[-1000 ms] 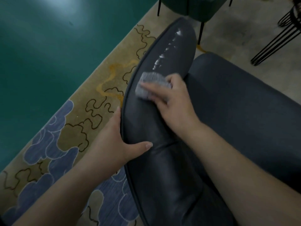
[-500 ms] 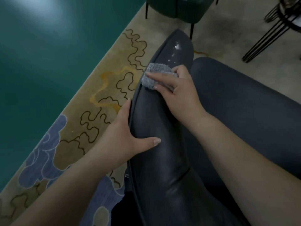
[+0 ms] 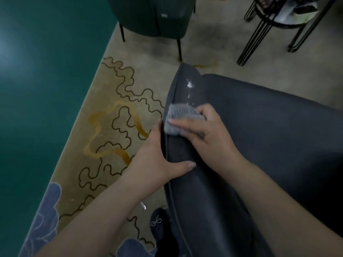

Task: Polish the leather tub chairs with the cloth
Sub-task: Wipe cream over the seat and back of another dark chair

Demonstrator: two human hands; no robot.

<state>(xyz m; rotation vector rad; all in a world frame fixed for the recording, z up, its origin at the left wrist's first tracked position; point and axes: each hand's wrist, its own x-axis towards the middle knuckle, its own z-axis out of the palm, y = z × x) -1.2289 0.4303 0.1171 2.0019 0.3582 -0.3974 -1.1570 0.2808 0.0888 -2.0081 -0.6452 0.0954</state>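
Note:
A dark grey leather tub chair (image 3: 269, 130) fills the right half of the view, its curved arm running from bottom centre up to the middle. White polish spots (image 3: 189, 85) dot the arm's far end. My right hand (image 3: 207, 134) presses a folded grey cloth (image 3: 178, 119) flat on top of the arm, just below the spots. My left hand (image 3: 157, 160) grips the arm's outer edge, thumb across the top and fingers down the outside.
A patterned beige and blue rug (image 3: 115, 127) lies left of the chair, with a teal floor (image 3: 37, 89) beyond it. A dark green chair (image 3: 154, 17) stands at the top, a black wire-legged table (image 3: 278, 25) at top right. A dark shoe (image 3: 159, 225) shows below.
The view has tilted so the chair arm sits lower in frame. The cloth has wiped along the arm, and fewer white polish spots remain than a second ago. My left hand keeps its grip.

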